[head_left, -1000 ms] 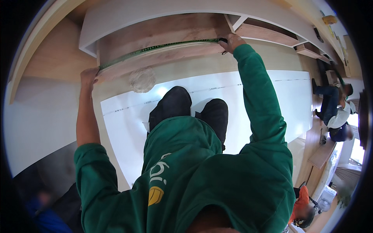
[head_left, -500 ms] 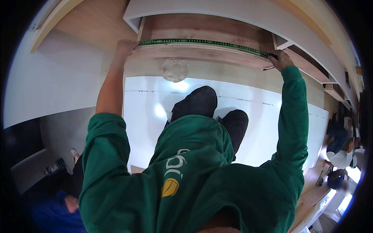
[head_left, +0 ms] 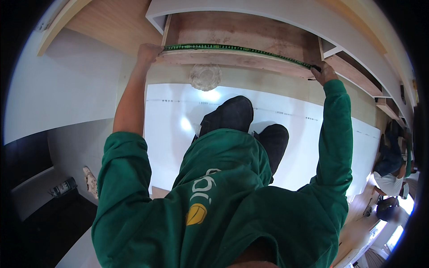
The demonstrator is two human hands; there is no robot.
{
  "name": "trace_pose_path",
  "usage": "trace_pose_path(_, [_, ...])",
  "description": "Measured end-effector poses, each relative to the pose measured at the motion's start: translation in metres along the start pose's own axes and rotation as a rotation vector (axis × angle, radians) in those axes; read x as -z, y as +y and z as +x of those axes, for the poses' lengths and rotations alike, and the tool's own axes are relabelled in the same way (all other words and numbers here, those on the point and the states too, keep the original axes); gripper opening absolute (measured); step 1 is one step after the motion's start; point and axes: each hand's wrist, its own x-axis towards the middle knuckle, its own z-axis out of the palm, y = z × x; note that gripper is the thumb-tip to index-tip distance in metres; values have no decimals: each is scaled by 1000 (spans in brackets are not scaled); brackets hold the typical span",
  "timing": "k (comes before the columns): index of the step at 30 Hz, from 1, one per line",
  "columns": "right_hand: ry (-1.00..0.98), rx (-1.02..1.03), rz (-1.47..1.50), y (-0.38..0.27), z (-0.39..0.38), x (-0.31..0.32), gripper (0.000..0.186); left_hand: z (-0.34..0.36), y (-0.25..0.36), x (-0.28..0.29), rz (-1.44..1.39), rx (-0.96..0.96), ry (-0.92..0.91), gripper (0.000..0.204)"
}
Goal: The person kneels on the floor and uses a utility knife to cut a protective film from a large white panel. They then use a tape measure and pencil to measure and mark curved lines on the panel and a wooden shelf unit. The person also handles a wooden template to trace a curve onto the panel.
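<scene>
Head view: hardly a shift in the last half second — the green tape measure (head_left: 241, 48) still spans the same stretch, so the work at the drawer is holding steady.
Right hand (head_left: 326, 73): closed on the tape's dark end, thumb over it, right at the drawer's right corner.
Left hand (head_left: 150, 52): curled narrow at the tape's other end; whether it pinches tape, wood or both, I cannot tell.
Tape: strung between the two hands — numbered face showing, lying along the upper edge of the front board (head_left: 223, 58).
Drawer: open wooden drawer (head_left: 241, 30) behind the tape, beneath the white cabinet top (head_left: 250, 10).
Floor side: a crinkled, translucent round object (head_left: 205, 77) just below the front board, then a white sheet (head_left: 308, 152).
Far right: co-workers (head_left: 389, 183), well apart.
</scene>
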Motion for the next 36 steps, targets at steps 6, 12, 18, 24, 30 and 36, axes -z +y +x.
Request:
trace_pose_path(6, [-8, 18, 41, 2, -5, 2, 33, 7, -2, 1, 104, -55, -31, 26])
trace_pose_path(12, [-44, 136, 52, 11, 5, 2, 35, 29, -30, 3, 303, -295, -51, 23])
trace_pose_path(18, [8, 81, -24, 41, 0, 18, 31, 17, -24, 5, 18, -97, -95, 25])
trace_pose_path(24, [-54, -96, -20, 77, -2, 29, 33, -8, 3, 0, 56, 53, -5, 28])
trace_pose_path(30, [-103, -157, -40, 95, 6, 22, 30, -4, 7, 2, 59, 93, -6, 31])
trace_pose_path(36, [-45, -140, -89, 93, 5, 10, 30, -1, 5, 3, 116, 90, -7, 30])
